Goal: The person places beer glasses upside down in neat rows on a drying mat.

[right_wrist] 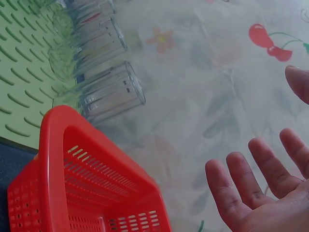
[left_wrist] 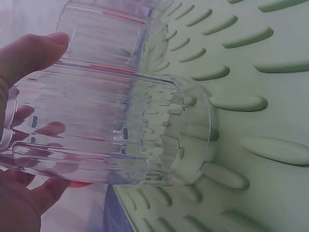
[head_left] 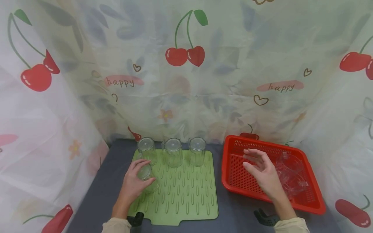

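Note:
My left hand (head_left: 134,183) grips a clear glass mug (left_wrist: 120,125) near the left side of a green drying mat (head_left: 180,197). In the left wrist view the thumb lies on one side of the mug and the fingers on the other, and its rim end meets the ribbed mat. Behind it, three more clear mugs (head_left: 173,153) stand upside down in a row along the mat's back edge. My right hand (head_left: 263,174), empty and with fingers spread apart, hovers over a red plastic basket (head_left: 225,165). Several clear mugs (head_left: 291,174) lie in the basket's right part.
A dark grey table (head_left: 99,197) carries the mat and, to its right, the basket. Printed curtains (head_left: 186,97) close off the back and both sides. A strip of table separates mat from basket.

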Action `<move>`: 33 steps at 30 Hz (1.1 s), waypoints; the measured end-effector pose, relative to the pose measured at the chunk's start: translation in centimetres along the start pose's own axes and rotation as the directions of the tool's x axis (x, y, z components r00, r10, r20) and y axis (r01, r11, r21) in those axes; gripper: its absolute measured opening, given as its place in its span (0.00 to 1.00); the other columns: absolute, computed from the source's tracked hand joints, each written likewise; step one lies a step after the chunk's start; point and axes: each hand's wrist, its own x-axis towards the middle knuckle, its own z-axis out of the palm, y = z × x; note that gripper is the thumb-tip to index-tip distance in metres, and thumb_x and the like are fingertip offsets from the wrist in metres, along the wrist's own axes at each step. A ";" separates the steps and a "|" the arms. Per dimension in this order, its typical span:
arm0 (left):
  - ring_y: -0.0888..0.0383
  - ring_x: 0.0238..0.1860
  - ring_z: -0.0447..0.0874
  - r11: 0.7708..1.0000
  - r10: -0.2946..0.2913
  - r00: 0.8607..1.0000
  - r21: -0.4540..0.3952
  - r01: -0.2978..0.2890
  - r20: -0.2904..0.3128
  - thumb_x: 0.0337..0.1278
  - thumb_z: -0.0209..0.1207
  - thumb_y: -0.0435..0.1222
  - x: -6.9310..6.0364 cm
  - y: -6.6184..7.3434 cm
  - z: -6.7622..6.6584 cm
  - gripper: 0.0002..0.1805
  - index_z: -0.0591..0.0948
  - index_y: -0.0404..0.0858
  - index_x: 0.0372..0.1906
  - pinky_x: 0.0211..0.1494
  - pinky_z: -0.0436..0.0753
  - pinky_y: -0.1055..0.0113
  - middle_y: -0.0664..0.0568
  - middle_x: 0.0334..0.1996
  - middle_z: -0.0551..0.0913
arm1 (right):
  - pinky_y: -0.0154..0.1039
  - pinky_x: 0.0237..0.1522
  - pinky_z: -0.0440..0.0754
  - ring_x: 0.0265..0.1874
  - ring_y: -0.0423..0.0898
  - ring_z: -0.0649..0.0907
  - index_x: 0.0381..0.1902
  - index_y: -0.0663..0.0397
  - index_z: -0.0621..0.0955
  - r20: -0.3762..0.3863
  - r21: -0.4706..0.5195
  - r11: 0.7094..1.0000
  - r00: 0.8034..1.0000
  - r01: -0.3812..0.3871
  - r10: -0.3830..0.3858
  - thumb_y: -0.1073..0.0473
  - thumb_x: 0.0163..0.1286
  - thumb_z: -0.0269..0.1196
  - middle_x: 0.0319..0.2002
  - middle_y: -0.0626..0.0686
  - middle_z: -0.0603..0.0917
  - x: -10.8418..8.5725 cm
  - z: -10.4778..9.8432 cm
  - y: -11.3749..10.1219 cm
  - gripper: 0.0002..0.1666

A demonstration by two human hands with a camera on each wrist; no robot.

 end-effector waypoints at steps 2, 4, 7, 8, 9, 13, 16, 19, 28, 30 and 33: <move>0.45 0.65 0.75 1.000 -0.014 1.000 0.011 0.014 0.019 0.41 0.81 0.35 0.0 -0.1 0.1 0.39 0.80 0.45 0.64 0.62 0.80 0.40 0.49 0.64 0.74 | 0.19 0.58 0.76 0.64 0.37 0.78 0.73 0.48 0.66 -0.001 -0.003 1.000 1.000 -0.002 0.002 0.51 0.74 0.65 0.70 0.50 0.75 0.0 -0.1 0.0 0.35; 0.45 0.65 0.75 1.000 -0.018 0.999 0.023 0.017 0.033 0.42 0.81 0.36 0.1 -0.2 0.3 0.39 0.80 0.46 0.65 0.62 0.80 0.40 0.49 0.64 0.73 | 0.19 0.58 0.76 0.63 0.37 0.78 0.73 0.50 0.66 -0.004 -0.002 1.000 1.000 -0.003 0.003 0.51 0.74 0.65 0.69 0.51 0.75 0.0 -0.2 -0.1 0.35; 0.45 0.65 0.75 0.999 -0.007 0.999 0.038 0.006 0.036 0.42 0.81 0.38 0.3 -0.2 0.5 0.39 0.80 0.48 0.65 0.61 0.81 0.41 0.48 0.64 0.73 | 0.19 0.59 0.76 0.63 0.37 0.78 0.73 0.50 0.65 -0.007 -0.006 1.000 1.000 -0.002 0.002 0.52 0.74 0.65 0.69 0.51 0.75 -0.1 -0.3 -0.1 0.35; 0.45 0.64 0.76 0.999 -0.007 0.999 0.043 0.006 0.038 0.42 0.81 0.38 0.3 -0.2 0.6 0.39 0.80 0.48 0.65 0.61 0.81 0.42 0.48 0.64 0.73 | 0.19 0.59 0.76 0.63 0.37 0.78 0.73 0.50 0.66 -0.007 -0.006 1.000 1.000 -0.003 0.003 0.52 0.74 0.65 0.69 0.51 0.75 -0.1 -0.4 -0.1 0.35; 0.44 0.64 0.76 0.999 -0.009 0.999 0.044 0.008 0.037 0.42 0.81 0.38 0.3 -0.2 0.6 0.39 0.80 0.48 0.65 0.60 0.82 0.42 0.48 0.64 0.73 | 0.19 0.59 0.76 0.63 0.36 0.78 0.73 0.50 0.65 -0.008 -0.008 1.000 1.000 -0.004 0.004 0.51 0.74 0.65 0.69 0.52 0.75 -0.1 -0.4 -0.1 0.35; 0.43 0.66 0.75 0.997 -0.032 0.998 0.069 0.028 0.048 0.42 0.81 0.41 0.3 0.1 0.5 0.39 0.79 0.50 0.65 0.60 0.81 0.41 0.49 0.66 0.71 | 0.19 0.58 0.75 0.63 0.35 0.78 0.73 0.48 0.65 -0.012 -0.015 1.000 1.000 -0.010 0.009 0.51 0.74 0.64 0.69 0.51 0.74 -0.1 -0.5 0.0 0.35; 0.41 0.66 0.74 0.990 -0.050 0.998 0.132 0.044 0.041 0.42 0.81 0.44 0.2 0.3 0.4 0.39 0.79 0.53 0.65 0.53 0.83 0.42 0.50 0.68 0.70 | 0.19 0.58 0.76 0.63 0.34 0.77 0.73 0.47 0.65 -0.013 -0.015 1.000 1.000 -0.013 0.013 0.51 0.74 0.64 0.69 0.51 0.74 -0.1 -0.6 0.2 0.35; 0.41 0.66 0.75 0.979 -0.068 0.998 0.195 0.064 0.017 0.40 0.82 0.48 0.0 0.5 0.2 0.41 0.79 0.57 0.65 0.43 0.83 0.47 0.51 0.70 0.70 | 0.18 0.57 0.76 0.63 0.34 0.77 0.74 0.48 0.65 -0.001 -0.016 1.000 1.000 -0.016 0.016 0.51 0.75 0.63 0.69 0.52 0.74 -0.1 -0.8 0.4 0.34; 0.46 0.62 0.77 0.993 -0.049 0.998 0.106 0.053 -0.036 0.33 0.83 0.51 -0.8 0.6 -1.5 0.47 0.78 0.53 0.68 0.44 0.83 0.51 0.51 0.69 0.69 | 0.18 0.54 0.76 0.62 0.30 0.74 0.75 0.48 0.63 0.021 -0.052 0.998 0.999 -0.032 0.033 0.50 0.75 0.63 0.71 0.55 0.71 0.1 -1.7 0.8 0.36; 0.46 0.66 0.73 0.999 -0.040 0.998 0.021 0.041 -0.042 0.34 0.83 0.47 -0.8 0.3 -2.0 0.47 0.77 0.50 0.68 0.53 0.82 0.46 0.49 0.69 0.70 | 0.18 0.54 0.77 0.61 0.28 0.73 0.75 0.48 0.63 0.025 -0.063 0.997 0.999 -0.033 0.034 0.50 0.75 0.63 0.71 0.54 0.71 0.1 -1.9 0.8 0.36; 0.46 0.66 0.71 0.993 -0.058 0.997 -0.110 0.053 -0.043 0.38 0.82 0.41 -0.9 -0.4 -2.7 0.47 0.75 0.45 0.70 0.61 0.77 0.43 0.46 0.68 0.69 | 0.18 0.53 0.78 0.61 0.28 0.72 0.75 0.46 0.63 0.034 -0.078 0.996 0.998 -0.042 0.045 0.49 0.75 0.63 0.71 0.53 0.70 0.0 -2.2 0.7 0.37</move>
